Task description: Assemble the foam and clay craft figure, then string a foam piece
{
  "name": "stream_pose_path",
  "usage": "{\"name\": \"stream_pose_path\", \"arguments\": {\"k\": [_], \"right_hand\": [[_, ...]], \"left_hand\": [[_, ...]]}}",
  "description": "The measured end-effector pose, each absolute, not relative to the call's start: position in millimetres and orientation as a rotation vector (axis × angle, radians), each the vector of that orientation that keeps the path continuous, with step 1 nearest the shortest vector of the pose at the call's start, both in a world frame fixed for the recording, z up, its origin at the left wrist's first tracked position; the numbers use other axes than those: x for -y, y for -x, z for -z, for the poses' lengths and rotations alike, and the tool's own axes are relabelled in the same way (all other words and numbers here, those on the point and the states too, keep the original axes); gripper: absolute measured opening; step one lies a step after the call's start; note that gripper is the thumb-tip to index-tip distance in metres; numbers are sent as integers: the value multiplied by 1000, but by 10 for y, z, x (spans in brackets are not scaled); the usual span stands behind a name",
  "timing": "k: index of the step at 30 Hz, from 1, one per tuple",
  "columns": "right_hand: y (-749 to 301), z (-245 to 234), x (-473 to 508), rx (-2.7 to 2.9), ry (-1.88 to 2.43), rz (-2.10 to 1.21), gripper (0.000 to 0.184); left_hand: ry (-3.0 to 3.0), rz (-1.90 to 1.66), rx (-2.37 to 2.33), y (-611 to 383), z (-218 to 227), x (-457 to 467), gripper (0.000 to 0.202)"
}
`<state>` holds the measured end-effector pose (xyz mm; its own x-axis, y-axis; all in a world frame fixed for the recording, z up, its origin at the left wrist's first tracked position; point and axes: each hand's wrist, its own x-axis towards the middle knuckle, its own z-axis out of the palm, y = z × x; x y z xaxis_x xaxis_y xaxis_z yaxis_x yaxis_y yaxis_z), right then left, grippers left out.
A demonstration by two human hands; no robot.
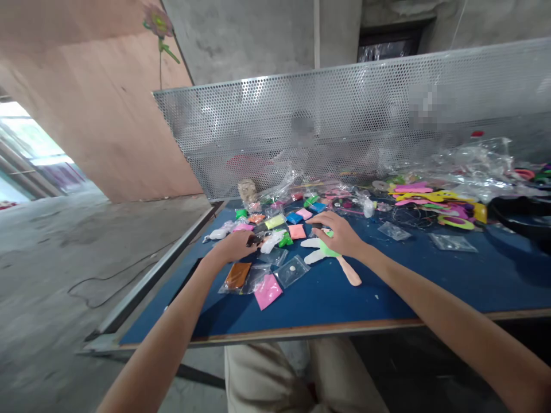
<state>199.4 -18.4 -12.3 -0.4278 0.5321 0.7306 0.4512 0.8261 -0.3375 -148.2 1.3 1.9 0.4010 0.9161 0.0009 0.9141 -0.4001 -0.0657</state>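
My left hand (236, 246) is at the left of the table, its fingers closed on a small black piece (253, 241) whose kind I cannot make out. Beside it is a crumpled white plastic packet (272, 242). My right hand (336, 232) hovers over a flat figure (329, 250) with a green body, white limbs and a peach-coloured, paddle-like part. Its fingers are bent, with a gap between thumb and fingers; whether they touch the figure is hidden. Small coloured packets lie between my hands, among them a peach packet (297, 232) and a green packet (285, 240).
Nearer the edge of the blue table (310, 315) lie a brown packet (238, 276), a pink packet (267, 291) and a clear bag (291, 271) with a white dot. A pile of coloured cutouts (434, 199) sits right. A perforated metal panel (275, 132) stands behind.
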Motion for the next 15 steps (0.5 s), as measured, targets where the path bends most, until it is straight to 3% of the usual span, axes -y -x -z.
{"name": "stream_pose_path", "arguments": {"k": [7, 15], "right_hand": [[-1979, 133, 167, 2075, 708, -126, 24], [-2079, 137, 141, 2055, 673, -212, 30]], "left_hand": [[2491, -64, 1780, 1499, -186, -177, 38], [2454, 453, 1593, 674, -578, -139, 38]]}}
